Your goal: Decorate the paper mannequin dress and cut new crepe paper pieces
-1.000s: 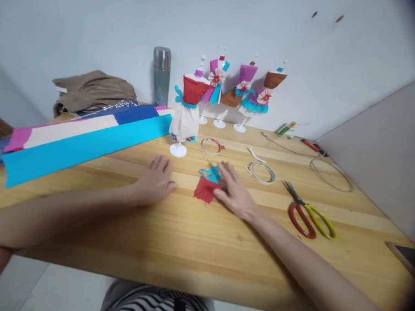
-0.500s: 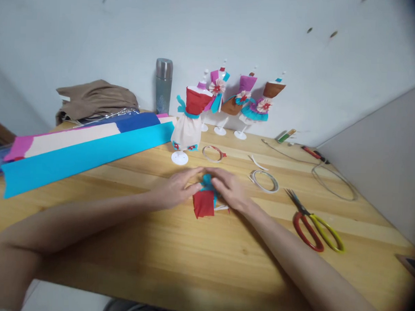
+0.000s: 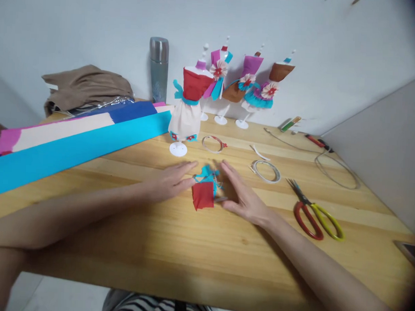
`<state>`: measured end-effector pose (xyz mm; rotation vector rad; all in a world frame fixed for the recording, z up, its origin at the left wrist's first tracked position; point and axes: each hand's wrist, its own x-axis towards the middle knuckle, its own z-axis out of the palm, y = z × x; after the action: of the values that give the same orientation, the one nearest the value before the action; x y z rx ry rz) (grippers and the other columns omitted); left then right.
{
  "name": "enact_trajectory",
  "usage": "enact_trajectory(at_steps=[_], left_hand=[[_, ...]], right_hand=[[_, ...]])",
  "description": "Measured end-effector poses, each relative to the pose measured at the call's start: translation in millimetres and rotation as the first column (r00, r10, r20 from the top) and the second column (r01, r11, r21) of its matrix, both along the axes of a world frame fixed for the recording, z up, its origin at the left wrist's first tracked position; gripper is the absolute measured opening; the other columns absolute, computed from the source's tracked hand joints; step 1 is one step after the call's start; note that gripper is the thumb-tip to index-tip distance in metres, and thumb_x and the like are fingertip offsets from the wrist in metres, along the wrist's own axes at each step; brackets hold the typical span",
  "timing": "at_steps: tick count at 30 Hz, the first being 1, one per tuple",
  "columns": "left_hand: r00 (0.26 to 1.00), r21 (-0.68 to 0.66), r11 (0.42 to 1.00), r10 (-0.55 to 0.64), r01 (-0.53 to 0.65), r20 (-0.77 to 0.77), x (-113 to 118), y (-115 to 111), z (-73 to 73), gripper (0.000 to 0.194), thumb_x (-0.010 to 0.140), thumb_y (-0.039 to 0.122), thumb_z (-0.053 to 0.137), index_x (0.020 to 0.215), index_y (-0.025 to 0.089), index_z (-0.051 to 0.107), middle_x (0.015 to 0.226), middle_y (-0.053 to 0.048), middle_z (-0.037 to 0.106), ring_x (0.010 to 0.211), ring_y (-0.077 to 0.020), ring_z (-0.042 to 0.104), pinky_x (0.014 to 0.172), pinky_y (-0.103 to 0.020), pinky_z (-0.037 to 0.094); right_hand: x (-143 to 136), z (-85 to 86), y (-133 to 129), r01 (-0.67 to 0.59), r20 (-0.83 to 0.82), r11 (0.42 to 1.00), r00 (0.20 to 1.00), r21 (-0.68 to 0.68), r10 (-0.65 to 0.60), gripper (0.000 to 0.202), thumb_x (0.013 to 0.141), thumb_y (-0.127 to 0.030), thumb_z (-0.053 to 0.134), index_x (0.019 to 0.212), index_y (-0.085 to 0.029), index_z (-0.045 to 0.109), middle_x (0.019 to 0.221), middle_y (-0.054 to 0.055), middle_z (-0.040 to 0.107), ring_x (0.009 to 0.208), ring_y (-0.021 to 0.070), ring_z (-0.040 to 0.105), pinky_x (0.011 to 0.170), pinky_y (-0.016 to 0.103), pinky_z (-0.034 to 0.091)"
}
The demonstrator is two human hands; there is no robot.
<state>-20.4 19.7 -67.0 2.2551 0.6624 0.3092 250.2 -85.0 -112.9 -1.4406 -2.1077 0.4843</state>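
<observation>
Between my hands lies a small heap of scraps: a red crepe paper piece (image 3: 203, 195) in front and torn blue scraps (image 3: 206, 173) behind it. My left hand (image 3: 170, 181) rests on the table at the heap's left, fingers stretched out, fingertips close to the blue scraps. On the other side my right hand (image 3: 245, 198) is spread, thumb near a thin white strip beside the red piece. Neither hand holds anything. Just behind stands a mini dress form (image 3: 191, 104) in a red top and cream skirt on a white base.
Scissors (image 3: 308, 210) with red and yellow handles lie at right. A white tape ring (image 3: 267, 172) and a red-and-white ring (image 3: 213, 144) are nearer the middle. Crepe paper sheets (image 3: 80, 138) stretch across the left. Behind are a flask (image 3: 158, 71) and three more dressed forms (image 3: 247, 84).
My hands have moved apart, the right one outward to the right, uncovering the blue scraps between them. The view has tilted slightly downward.
</observation>
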Motion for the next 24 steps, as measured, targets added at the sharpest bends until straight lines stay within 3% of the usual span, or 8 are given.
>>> enact_trajectory(at_steps=[3,8,11,14,17,20,22,24], left_hand=[[0.983,0.002,0.987,0.159,-0.16,0.089,-21,0,-10.2,0.06,0.099,0.048,0.037,0.146,0.014,0.049,0.156,-0.014,0.047,0.145,-0.0277,0.044,0.122,-0.046,0.032],[0.946,-0.015,0.969,0.244,-0.247,0.215,-23,1,-35.3,0.051,0.097,0.041,0.042,0.136,0.013,0.058,0.144,-0.017,0.059,0.135,-0.0285,0.055,0.118,-0.049,0.04],[0.932,-0.052,0.969,0.246,-0.241,0.267,-21,3,-41.3,0.048,0.095,0.039,0.045,0.134,0.014,0.058,0.139,-0.017,0.063,0.13,-0.0269,0.06,0.114,-0.049,0.044],[0.919,-0.087,0.967,0.254,-0.239,0.301,-24,6,-44.0,0.046,0.094,0.035,0.048,0.132,0.013,0.059,0.137,-0.017,0.064,0.128,-0.0258,0.061,0.114,-0.048,0.046],[0.916,-0.093,0.967,0.253,-0.236,0.312,-32,7,-45.8,0.042,0.093,0.033,0.049,0.129,0.014,0.061,0.136,-0.017,0.065,0.127,-0.0257,0.062,0.114,-0.048,0.046],[0.92,-0.068,0.97,0.242,-0.233,0.307,-39,7,-46.5,0.041,0.092,0.033,0.051,0.127,0.014,0.062,0.132,-0.018,0.067,0.125,-0.026,0.063,0.112,-0.049,0.047],[0.926,-0.069,0.972,0.234,-0.224,0.297,-42,7,-46.2,0.042,0.092,0.034,0.052,0.127,0.015,0.062,0.13,-0.017,0.068,0.124,-0.0264,0.064,0.11,-0.049,0.049],[0.932,-0.085,0.973,0.228,-0.213,0.282,-43,6,-45.5,0.041,0.091,0.035,0.053,0.126,0.016,0.063,0.13,-0.016,0.069,0.123,-0.0265,0.064,0.108,-0.049,0.05]], right_hand=[[-6,-6.0,-3,0.012,0.167,1.0,0.986,0.018,-0.015,0.116,0.075,-0.086,0.052,0.164,-0.026,0.008,0.171,0.017,0.007,0.156,0.0424,0.006,0.121,0.067,0.02],[-52,-2.2,21,0.006,0.308,1.0,0.951,0.003,-0.007,0.111,0.067,-0.09,0.056,0.158,-0.03,0.036,0.166,0.021,0.024,0.149,0.0539,0.019,0.11,0.078,0.025],[-66,4.6,26,-0.022,0.304,0.997,0.953,0.079,-0.003,0.078,0.082,-0.08,0.051,0.137,-0.025,0.062,0.146,0.022,0.051,0.134,0.0447,0.046,0.106,0.066,0.04],[-66,2.9,25,-0.022,0.263,0.994,0.965,0.103,-0.006,0.054,0.101,-0.058,0.035,0.112,-0.019,0.07,0.114,0.019,0.066,0.102,0.029,0.065,0.087,0.044,0.055],[-63,-2.0,28,0.054,0.283,0.995,0.956,0.078,-0.074,0.048,0.106,-0.045,0.028,0.106,-0.019,0.068,0.094,0.014,0.07,0.078,0.0233,0.067,0.07,0.035,0.054],[-50,8.3,22,0.125,0.21,0.992,0.97,0.013,-0.125,0.046,0.103,-0.05,0.033,0.091,-0.021,0.065,0.079,0.01,0.069,0.066,0.0216,0.064,0.062,0.033,0.051],[-29,27.3,-3,0.199,0.059,0.978,0.979,-0.054,-0.196,0.048,0.1,-0.058,0.036,0.074,-0.023,0.058,0.066,0.005,0.063,0.057,0.0185,0.058,0.055,0.031,0.048],[-3,50.7,-49,0.378,-0.067,0.922,0.921,-0.085,-0.384,0.047,0.096,-0.061,0.045,0.068,-0.024,0.053,0.059,0.002,0.056,0.051,0.0164,0.052,0.047,0.028,0.042]])
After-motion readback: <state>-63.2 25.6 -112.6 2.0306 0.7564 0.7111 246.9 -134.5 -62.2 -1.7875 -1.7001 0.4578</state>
